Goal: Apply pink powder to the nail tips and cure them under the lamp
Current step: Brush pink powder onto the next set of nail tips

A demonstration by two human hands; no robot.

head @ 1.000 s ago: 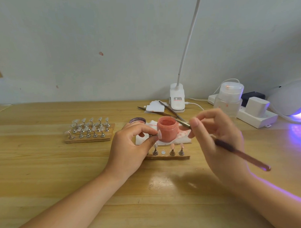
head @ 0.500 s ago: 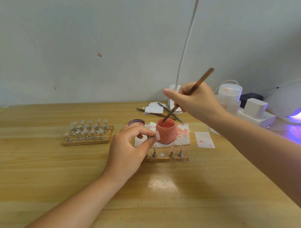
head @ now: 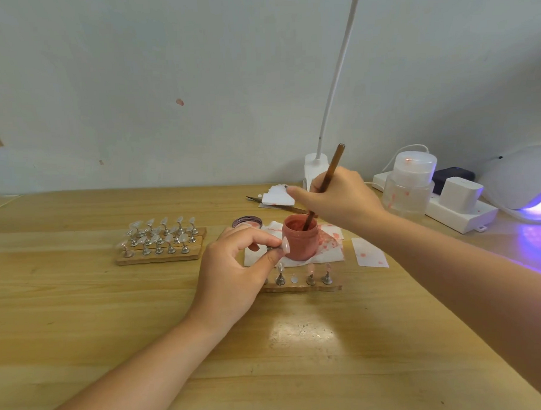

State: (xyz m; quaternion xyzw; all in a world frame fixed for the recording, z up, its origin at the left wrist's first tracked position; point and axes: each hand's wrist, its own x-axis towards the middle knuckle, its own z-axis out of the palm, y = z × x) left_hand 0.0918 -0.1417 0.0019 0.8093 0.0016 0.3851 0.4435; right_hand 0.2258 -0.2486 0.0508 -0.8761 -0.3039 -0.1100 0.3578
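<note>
Right grip: I am holding the slim brown wooden-handled brush (head: pixel 325 184) in my right hand (head: pixel 339 199), fingers curled round the shaft, its lower end dipping into the small open jar of pink powder (head: pixel 300 238).

Left grip: my left hand (head: pixel 234 267) is pinching a single pale nail tip on its little metal stand (head: pixel 284 245) between thumb and forefinger, holding it just beside the jar's left wall.

Task things: the jar is sitting on a white paper towel stained pink (head: pixel 329 248); right in front of it, the short wooden holder strip (head: pixel 302 287) is carrying a few more mounted tips, with one socket showing bare.

Curing lamp: the white domed lamp glowing violet (head: pixel 526 183) is waiting at the far right, well apart from the jar.

Risk: I am judging that a loaded brush could shed powder across the towel on its way to the tip, or a nudge from the brush could tip the light jar; a slack pinch would let the stand twist.

Surface: everything is resting on a pale wood-grain tabletop (head: pixel 144 316), with a larger wooden rack of clear tips (head: pixel 160 242) to the left.

Room: a plain pale wall is standing behind, with a white gooseneck desk light (head: pixel 335 80) and a white power strip (head: pixel 459 210).
</note>
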